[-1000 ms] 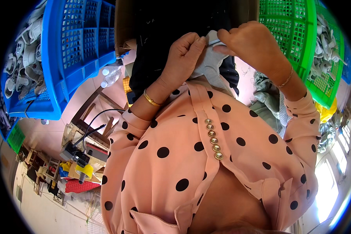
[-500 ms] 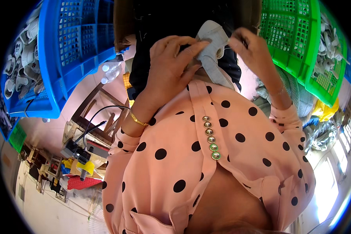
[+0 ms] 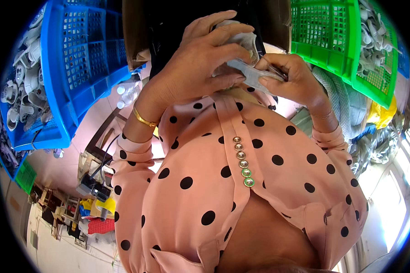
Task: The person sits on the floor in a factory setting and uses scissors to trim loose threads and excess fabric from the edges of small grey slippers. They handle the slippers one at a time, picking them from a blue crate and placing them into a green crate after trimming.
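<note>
My left hand [image 3: 200, 61] holds a white-grey shoe upper [image 3: 247, 42] in front of my lap, its fingers wrapped over the top and side. A strap-like pale flap of the upper stretches to the right. My right hand [image 3: 300, 79] pinches the end of this flap between thumb and fingers. A thin dark metal tool [image 3: 278, 71], which looks like small thread snips, also lies in the right hand's fingers. Part of the upper is hidden behind my left fingers.
A blue plastic crate [image 3: 52, 68] with several similar white shoe pieces [image 3: 27, 86] stands at the left. At the right is a green crate [image 3: 353, 50] with more pieces [image 3: 372, 38]. Clear plastic bottles [image 3: 128, 92] lie beside the blue crate.
My right hand has come down and closed on the flap of the shoe upper. My left hand has turned further over the upper, covering more of it.
</note>
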`<state>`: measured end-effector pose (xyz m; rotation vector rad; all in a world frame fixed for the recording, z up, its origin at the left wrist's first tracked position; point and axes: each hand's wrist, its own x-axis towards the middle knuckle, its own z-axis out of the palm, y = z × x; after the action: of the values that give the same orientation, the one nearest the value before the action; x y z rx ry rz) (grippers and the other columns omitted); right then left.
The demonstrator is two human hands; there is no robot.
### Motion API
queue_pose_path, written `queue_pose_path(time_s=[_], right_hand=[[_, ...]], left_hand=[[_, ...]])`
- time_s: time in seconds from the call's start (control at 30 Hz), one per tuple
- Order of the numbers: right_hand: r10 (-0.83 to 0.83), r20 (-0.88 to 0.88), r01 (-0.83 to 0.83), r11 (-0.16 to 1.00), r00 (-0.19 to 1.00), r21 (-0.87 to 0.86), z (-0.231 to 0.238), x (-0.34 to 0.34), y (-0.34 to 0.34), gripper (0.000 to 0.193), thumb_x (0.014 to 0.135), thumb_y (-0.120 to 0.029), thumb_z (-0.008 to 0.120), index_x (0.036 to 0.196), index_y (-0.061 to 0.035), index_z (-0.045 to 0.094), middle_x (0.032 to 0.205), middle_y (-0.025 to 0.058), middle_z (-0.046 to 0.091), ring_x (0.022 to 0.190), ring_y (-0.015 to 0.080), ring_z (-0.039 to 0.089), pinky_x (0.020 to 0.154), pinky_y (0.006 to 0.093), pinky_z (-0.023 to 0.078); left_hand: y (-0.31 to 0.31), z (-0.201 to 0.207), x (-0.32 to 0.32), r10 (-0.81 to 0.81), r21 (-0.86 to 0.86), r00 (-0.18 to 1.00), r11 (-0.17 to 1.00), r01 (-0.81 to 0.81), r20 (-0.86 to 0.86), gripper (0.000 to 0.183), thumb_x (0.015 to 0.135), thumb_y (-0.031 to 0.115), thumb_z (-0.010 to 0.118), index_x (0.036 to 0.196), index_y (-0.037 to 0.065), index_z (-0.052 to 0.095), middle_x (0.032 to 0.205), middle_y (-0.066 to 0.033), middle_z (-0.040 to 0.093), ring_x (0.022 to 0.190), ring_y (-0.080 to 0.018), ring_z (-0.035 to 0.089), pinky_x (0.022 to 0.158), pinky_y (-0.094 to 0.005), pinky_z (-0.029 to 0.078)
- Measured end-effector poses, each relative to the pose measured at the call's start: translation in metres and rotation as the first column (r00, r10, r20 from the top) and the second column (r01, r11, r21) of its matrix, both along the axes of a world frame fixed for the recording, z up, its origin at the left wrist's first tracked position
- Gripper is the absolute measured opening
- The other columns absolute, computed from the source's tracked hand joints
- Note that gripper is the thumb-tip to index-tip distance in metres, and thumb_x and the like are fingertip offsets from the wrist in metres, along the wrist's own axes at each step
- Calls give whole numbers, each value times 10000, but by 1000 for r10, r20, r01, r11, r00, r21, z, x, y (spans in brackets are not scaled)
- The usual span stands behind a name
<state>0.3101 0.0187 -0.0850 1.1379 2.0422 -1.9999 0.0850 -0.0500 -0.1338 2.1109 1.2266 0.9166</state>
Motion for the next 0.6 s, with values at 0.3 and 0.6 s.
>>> queue_pose_path(time_s=[0.3, 0.6], right_hand=[[-93, -323, 182, 949, 942, 258, 12, -35, 49, 215, 934, -212, 644, 849, -15, 639, 666, -71, 462, 613, -7, 377, 507, 172, 300], [-83, -434, 363, 698, 897, 617, -5, -55, 45, 230, 904, -261, 659, 927, -42, 593, 694, 1, 522, 615, 31, 414, 540, 198, 377]], left_hand=[[1, 30, -5, 281, -462, 870, 884, -70, 406, 183, 862, 74, 697, 1024, 1, 657, 949, -67, 696, 833, -72, 627, 737, -208, 494], [-13, 39, 0, 673, -739, 450, 673, -40, 588, 234, 873, 166, 701, 1010, -23, 710, 757, -38, 688, 643, -30, 563, 562, -167, 425]])
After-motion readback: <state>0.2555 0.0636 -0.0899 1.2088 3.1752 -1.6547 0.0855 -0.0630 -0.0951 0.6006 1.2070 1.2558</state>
